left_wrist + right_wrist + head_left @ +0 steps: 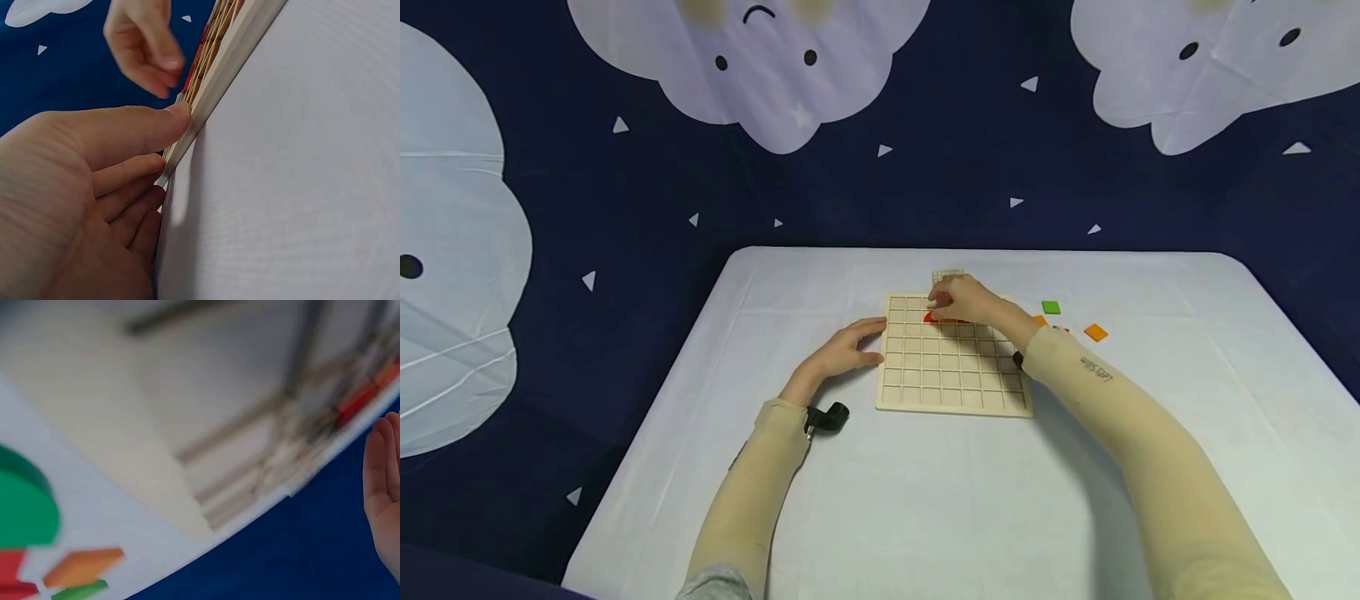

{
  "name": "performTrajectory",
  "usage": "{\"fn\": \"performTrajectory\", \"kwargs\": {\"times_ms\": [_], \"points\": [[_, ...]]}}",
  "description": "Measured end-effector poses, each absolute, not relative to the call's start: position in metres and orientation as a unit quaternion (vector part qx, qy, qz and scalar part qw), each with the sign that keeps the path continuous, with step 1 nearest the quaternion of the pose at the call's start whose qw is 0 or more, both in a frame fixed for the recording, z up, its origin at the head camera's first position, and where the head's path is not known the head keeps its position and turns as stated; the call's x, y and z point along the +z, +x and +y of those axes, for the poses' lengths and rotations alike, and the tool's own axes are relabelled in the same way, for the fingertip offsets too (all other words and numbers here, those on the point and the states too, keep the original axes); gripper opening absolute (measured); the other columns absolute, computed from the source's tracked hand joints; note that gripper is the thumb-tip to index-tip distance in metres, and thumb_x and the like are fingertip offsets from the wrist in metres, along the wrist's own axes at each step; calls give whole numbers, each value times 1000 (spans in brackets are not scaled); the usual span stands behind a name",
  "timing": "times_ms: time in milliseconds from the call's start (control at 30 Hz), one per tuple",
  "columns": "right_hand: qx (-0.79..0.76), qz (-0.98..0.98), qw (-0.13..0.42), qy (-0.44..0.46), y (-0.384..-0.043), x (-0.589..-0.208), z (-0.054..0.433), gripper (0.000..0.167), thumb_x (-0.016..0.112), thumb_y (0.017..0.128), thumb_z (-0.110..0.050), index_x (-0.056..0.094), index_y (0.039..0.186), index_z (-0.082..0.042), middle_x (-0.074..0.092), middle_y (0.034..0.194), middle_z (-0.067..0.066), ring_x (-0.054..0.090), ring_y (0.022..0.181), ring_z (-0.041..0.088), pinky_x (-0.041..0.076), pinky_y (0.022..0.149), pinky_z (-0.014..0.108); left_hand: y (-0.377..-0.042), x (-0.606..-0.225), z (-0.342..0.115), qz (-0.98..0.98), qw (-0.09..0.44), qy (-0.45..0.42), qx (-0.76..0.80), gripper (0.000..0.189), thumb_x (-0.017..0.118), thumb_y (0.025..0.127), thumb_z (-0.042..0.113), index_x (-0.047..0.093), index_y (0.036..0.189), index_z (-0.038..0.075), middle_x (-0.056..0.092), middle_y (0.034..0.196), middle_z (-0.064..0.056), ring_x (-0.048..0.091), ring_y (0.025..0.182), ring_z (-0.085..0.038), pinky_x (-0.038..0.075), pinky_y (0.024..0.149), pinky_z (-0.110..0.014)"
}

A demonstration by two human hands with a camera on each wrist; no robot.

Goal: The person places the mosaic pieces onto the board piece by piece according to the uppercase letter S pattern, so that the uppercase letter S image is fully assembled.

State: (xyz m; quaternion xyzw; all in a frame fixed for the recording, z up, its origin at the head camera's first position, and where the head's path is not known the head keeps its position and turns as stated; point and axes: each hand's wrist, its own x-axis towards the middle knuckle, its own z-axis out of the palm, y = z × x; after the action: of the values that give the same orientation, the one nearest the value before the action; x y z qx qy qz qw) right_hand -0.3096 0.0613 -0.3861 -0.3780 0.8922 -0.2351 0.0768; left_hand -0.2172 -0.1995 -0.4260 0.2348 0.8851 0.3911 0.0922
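Observation:
A square wooden grid board (955,402) lies on the table. My left hand (846,346) rests at its left edge. The left wrist view shows the thumb (172,125) and fingertips against that edge, fingers fairly straight. Over the far part of the board is my right hand (964,298), a gap showing between thumb and index finger. Red pieces (950,321) lie on the grid right by its fingertips. Seen from the left wrist, the right hand (145,47) is blurred and points down toward the board. Its cupped fingers (378,465) appear at the right wrist view's edge.
Loose flat pieces lie right of the board: a green one (1051,307), an orange one (1096,332) and others partly behind my right forearm. A small grid card (942,274) stands beyond the board. A dark cloth with clouds (850,192) hangs behind the white table (865,517).

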Motion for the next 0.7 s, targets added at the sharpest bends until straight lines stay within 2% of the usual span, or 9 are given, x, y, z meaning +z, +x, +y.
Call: {"fn": "performTrajectory", "kwargs": {"times_ms": [133,333,500,700], "points": [[-310,886,64,-338,-315,-366,70,31,69,87,-12,64,113,4,64,108,17,61,96,29,51,82,39,-218,-428,-200,887,89,236,387,66,69,85,11,38,141,-4,33,148,-16,25,138,-28,20,113,-39],[-404,872,48,-274,-317,-340,97,31,68,88,-18,64,116,-4,65,111,13,62,97,24,51,82,40,-220,-430,-198,884,92,240,390,66,69,85,11,38,141,-4,32,148,-16,25,138,-29,20,113,-39],[-414,877,30,-243,-316,-335,127,38,68,88,-28,64,119,-7,64,112,11,62,97,20,50,82,37,-220,-430,-196,888,96,227,387,66,69,85,11,38,142,-2,32,149,-14,24,138,-27,18,113,-37],[-389,898,16,-204,-311,-340,165,36,68,88,-27,64,117,-6,65,110,12,62,97,24,49,81,38,-219,-430,-197,893,98,217,382,66,68,85,12,38,143,0,31,150,-12,24,139,-26,17,113,-38]]}}
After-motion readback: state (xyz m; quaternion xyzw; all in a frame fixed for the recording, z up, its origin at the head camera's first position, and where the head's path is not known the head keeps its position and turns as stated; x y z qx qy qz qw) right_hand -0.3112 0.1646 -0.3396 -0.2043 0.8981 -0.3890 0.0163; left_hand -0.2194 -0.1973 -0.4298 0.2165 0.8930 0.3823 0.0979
